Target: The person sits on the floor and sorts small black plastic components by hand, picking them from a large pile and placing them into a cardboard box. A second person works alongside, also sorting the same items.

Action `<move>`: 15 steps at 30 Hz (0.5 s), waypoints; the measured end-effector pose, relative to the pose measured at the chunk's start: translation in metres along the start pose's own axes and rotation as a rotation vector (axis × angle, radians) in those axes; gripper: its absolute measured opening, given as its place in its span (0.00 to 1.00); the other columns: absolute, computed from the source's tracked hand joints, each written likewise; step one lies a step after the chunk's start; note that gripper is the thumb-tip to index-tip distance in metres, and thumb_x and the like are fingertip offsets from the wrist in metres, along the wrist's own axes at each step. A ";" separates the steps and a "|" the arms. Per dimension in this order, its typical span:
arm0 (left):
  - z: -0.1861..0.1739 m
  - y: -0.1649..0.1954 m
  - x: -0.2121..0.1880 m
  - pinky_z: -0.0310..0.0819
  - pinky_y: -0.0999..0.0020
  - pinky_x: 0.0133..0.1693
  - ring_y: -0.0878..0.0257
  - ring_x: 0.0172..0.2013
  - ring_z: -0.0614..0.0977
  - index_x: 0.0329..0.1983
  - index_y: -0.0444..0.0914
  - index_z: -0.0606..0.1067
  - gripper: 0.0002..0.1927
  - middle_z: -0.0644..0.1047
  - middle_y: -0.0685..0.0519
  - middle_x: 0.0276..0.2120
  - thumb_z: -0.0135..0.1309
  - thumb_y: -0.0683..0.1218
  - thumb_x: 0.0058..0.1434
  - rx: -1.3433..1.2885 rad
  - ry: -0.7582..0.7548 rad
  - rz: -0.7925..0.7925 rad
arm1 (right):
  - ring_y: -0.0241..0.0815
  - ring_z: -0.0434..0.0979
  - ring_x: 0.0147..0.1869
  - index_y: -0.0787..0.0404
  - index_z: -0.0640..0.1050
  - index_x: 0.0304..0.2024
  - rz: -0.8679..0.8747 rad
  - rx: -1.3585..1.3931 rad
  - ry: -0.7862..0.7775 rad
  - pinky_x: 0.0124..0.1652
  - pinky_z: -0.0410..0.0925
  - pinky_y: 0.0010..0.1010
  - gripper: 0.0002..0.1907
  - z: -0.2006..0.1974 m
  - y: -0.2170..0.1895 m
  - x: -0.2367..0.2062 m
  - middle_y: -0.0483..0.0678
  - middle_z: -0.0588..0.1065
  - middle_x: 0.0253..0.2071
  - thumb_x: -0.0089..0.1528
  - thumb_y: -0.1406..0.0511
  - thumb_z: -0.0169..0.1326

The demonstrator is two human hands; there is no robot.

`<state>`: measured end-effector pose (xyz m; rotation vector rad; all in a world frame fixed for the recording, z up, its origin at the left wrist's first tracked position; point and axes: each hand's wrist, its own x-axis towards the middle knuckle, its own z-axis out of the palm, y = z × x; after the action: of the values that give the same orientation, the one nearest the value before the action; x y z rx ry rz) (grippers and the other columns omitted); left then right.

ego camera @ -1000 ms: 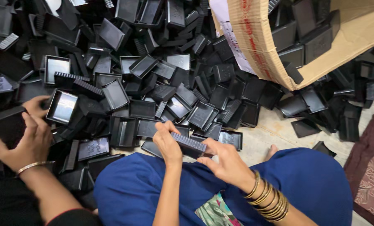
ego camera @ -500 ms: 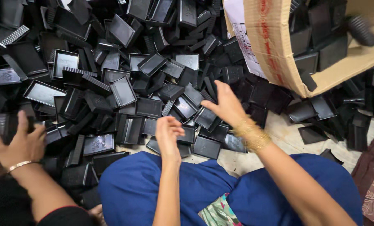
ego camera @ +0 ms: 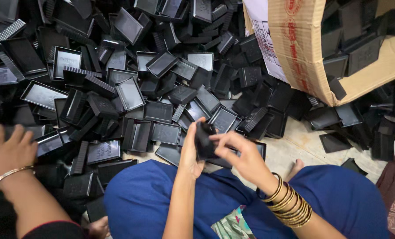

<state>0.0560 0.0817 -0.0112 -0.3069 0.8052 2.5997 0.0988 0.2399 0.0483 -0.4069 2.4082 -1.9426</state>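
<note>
While both hands (ego camera: 219, 152) grip a black tray (ego camera: 204, 140), a tan carton (ego camera: 303, 53) lies upper right.

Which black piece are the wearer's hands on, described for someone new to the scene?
Start at the cardboard box tipped over at upper right, then follow the spilled pile of black trays down to the blue lap. Just above it, the left hand and right hand meet on one black piece. It alone is lifted off the floor.

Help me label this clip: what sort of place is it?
Likely a small floor-level sorting or assembly workshop. A big heap of black plastic trays covers the floor, a cardboard box spills more, and two seated people handle pieces by hand.
</note>
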 end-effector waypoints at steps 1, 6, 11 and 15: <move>0.000 0.000 -0.001 0.80 0.65 0.45 0.60 0.44 0.82 0.64 0.43 0.69 0.28 0.79 0.50 0.47 0.46 0.62 0.68 -0.029 0.013 0.001 | 0.38 0.73 0.49 0.65 0.72 0.43 0.174 0.212 0.039 0.49 0.68 0.33 0.07 -0.003 0.005 0.000 0.49 0.74 0.42 0.69 0.68 0.57; 0.002 -0.001 -0.001 0.80 0.64 0.44 0.61 0.43 0.83 0.60 0.41 0.71 0.21 0.79 0.50 0.47 0.53 0.52 0.65 0.056 -0.019 0.068 | 0.32 0.76 0.42 0.61 0.69 0.46 0.340 0.311 0.197 0.38 0.74 0.33 0.09 -0.014 0.028 0.010 0.43 0.73 0.43 0.64 0.70 0.50; -0.002 -0.002 -0.003 0.75 0.69 0.45 0.66 0.42 0.79 0.56 0.38 0.75 0.19 0.78 0.52 0.44 0.58 0.42 0.61 0.419 0.114 0.244 | 0.31 0.78 0.39 0.63 0.71 0.49 0.232 -0.052 0.167 0.38 0.77 0.29 0.09 0.002 0.033 0.001 0.46 0.74 0.39 0.66 0.69 0.50; -0.006 -0.002 -0.009 0.74 0.70 0.46 0.66 0.44 0.78 0.54 0.36 0.75 0.17 0.79 0.53 0.44 0.56 0.45 0.63 0.791 0.022 0.425 | 0.30 0.81 0.39 0.62 0.70 0.48 0.354 -0.130 0.106 0.39 0.73 0.25 0.17 0.013 0.035 -0.003 0.46 0.77 0.40 0.61 0.64 0.59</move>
<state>0.0653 0.0769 -0.0145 0.0828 1.9749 2.3698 0.0979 0.2349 0.0114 0.1198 2.4685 -1.7016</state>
